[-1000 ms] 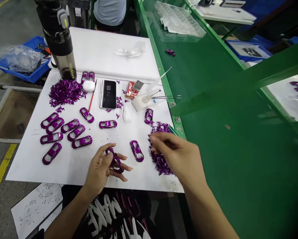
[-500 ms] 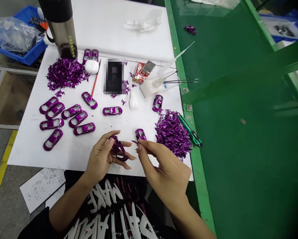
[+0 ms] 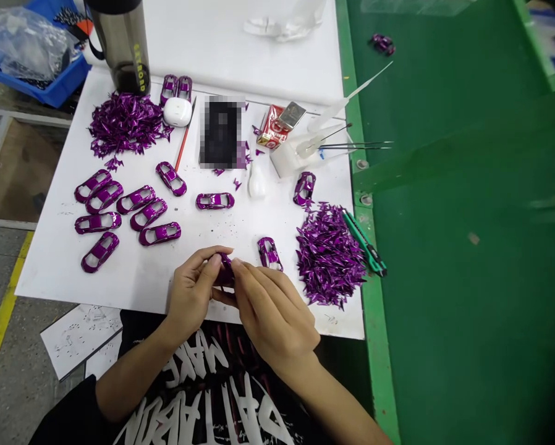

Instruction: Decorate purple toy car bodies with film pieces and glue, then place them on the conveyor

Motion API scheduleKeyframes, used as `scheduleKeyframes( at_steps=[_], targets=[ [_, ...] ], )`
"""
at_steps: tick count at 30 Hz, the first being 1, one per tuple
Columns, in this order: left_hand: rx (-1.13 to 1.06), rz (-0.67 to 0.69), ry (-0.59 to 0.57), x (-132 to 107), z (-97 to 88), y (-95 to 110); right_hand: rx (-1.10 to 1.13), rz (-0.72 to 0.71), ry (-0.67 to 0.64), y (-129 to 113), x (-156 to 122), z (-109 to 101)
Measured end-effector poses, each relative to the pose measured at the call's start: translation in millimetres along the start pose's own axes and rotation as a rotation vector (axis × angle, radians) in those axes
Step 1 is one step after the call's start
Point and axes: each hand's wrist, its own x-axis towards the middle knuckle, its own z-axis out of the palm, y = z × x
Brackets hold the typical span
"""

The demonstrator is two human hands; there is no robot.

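My left hand (image 3: 191, 287) is closed around a purple toy car body (image 3: 225, 272) above the table's near edge. Against that body's right side, my right hand (image 3: 272, 309) is pinched; the small purple part in its fingertips is hidden now. Just beyond the right hand lies another purple car body (image 3: 269, 253). A heap of small pointed purple parts (image 3: 330, 256) spreads to the right. Several more car bodies (image 3: 160, 233) lie on the left half of the white board (image 3: 138, 281).
A second purple heap (image 3: 124, 123) lies by a dark bottle (image 3: 131, 55). Behind my hands are a white squeeze bottle (image 3: 257, 181), a phone-like dark slab (image 3: 220, 133), a red box (image 3: 272, 127) and a white holder (image 3: 291, 154). A green cutter (image 3: 364, 242) lies along the board's right edge.
My right hand has moved left and brought the small purple part against the car body in my left hand. The view has shifted slightly.
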Motion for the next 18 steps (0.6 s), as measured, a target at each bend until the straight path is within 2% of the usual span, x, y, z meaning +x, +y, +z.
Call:
scheduleKeyframes(
  at_steps=[2, 5, 8, 12, 15, 18],
  targets=[
    [0.001, 0.019, 0.050, -0.9, 4.6, 0.4, 0.010, 0.020, -0.020, -0.6, 0.4, -1.3],
    [-0.001, 0.066, 0.149, -4.2, 12.9, 1.7, 0.111, 0.152, -0.069, -5.3, 4.2, -3.2],
    [0.012, 0.153, 0.196, -9.6, 18.9, 3.6, 0.153, 0.246, -0.083, -16.6, 7.7, -2.9],
    [0.058, 0.255, 0.232, -18.6, 19.6, 6.3, -0.060, 0.134, -0.011, -33.8, 6.1, 3.2],
    [0.128, 0.308, 0.235, -27.0, 17.2, 7.2, -0.066, 0.119, -0.045, -39.4, 3.1, 8.8],
    [0.246, 0.401, 0.224, -36.3, 12.9, 6.9, -0.045, 0.153, -0.024, -39.9, 3.9, 10.3]
  ],
)
